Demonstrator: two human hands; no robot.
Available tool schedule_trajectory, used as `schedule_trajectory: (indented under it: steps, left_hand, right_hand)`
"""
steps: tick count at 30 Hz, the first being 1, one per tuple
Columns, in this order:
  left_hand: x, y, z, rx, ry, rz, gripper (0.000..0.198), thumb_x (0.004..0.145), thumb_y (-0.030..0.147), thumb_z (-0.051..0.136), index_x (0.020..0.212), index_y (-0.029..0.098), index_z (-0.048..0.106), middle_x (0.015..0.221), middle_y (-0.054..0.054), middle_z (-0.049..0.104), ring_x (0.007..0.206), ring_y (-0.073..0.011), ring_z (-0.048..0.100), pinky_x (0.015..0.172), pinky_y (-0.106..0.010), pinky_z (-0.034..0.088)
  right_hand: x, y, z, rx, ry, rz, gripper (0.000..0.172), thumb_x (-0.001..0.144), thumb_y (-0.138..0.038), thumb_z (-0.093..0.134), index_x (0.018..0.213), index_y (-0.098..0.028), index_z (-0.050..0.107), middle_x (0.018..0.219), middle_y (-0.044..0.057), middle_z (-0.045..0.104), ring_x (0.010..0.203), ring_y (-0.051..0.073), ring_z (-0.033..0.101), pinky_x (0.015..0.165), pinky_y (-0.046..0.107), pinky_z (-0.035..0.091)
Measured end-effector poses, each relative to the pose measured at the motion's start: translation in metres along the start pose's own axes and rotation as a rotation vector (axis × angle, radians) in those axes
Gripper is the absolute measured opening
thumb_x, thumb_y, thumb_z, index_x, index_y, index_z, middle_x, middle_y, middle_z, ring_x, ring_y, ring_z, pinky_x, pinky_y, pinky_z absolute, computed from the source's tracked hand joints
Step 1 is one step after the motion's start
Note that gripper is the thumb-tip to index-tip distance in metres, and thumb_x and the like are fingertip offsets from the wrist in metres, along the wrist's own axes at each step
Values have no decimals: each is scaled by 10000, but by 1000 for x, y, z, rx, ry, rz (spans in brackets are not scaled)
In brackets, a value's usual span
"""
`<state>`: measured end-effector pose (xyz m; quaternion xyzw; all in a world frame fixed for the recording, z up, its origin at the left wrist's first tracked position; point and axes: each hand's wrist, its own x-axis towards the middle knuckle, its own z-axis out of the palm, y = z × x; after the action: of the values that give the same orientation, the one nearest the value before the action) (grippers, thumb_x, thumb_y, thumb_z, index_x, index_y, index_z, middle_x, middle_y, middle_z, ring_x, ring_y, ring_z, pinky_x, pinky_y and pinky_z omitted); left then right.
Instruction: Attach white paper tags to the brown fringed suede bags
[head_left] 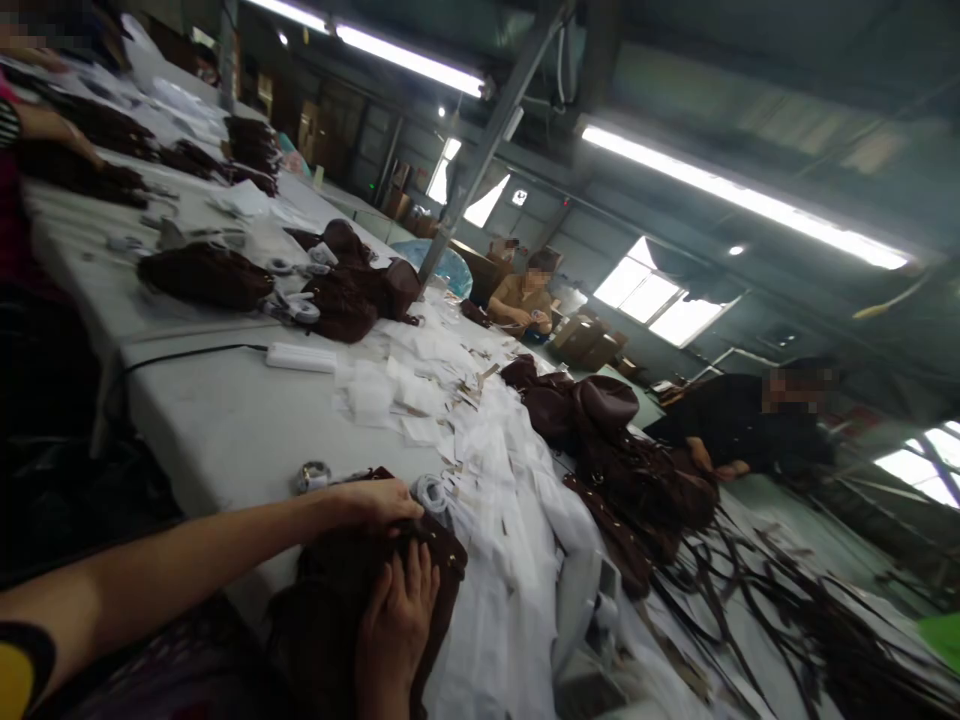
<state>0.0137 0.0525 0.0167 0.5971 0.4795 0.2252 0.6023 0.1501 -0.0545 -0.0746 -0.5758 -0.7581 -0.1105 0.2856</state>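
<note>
A dark brown leather bag (341, 585) with small metal studs lies at the table's near edge, right below me. My left hand (382, 502) reaches in from the left, its fingers curled closed on the bag's upper edge. Flat on the bag's face, with fingers stretched out, rests my right hand (401, 610). A coiled white roll (430, 492) lies just beyond the left hand, and a roll of clear tape (313, 475) stands beside the bag's far corner.
White wrapping sheets (495, 500) cover the middle of the table. More brown bags (349, 285) lie farther along it. Dark straps (735, 590) spread at the right. A co-worker in black (742, 420) handles bags opposite; another person's hand (64, 130) works at far left.
</note>
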Motion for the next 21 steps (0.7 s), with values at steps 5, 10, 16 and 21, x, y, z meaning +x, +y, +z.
schedule_trajectory:
  steps: [5,10,16,21]
  left_hand:
    - [-27,-20,26,-334,-131,-68,503,724,688,467,612,198,457,476,56,417,356,-65,282,372,-199,261]
    - [-43,-51,55,-638,-26,4,485,715,667,539,723,185,481,481,53,511,300,-64,359,314,-186,264]
    - [-39,-62,65,-689,143,105,514,726,694,516,708,182,480,451,59,517,246,-55,340,270,-180,223]
    - [-41,-63,63,-748,123,145,486,768,664,500,718,182,477,460,55,525,248,-40,315,268,-166,199]
  right_hand:
    - [-4,8,6,28,13,-80,377,940,-235,375,1234,-138,591,1315,141,559,1289,309,429,1038,531,341]
    - [-9,12,8,38,-19,-103,435,923,-248,380,1299,-86,528,1249,176,601,1265,330,454,1031,548,353]
    - [-3,9,-3,119,13,-102,387,931,-284,414,1240,-126,586,1230,158,617,1232,324,492,1013,532,376]
    - [12,-3,-47,396,306,305,342,921,-360,457,1087,-142,662,1264,153,592,1150,274,565,976,408,428]
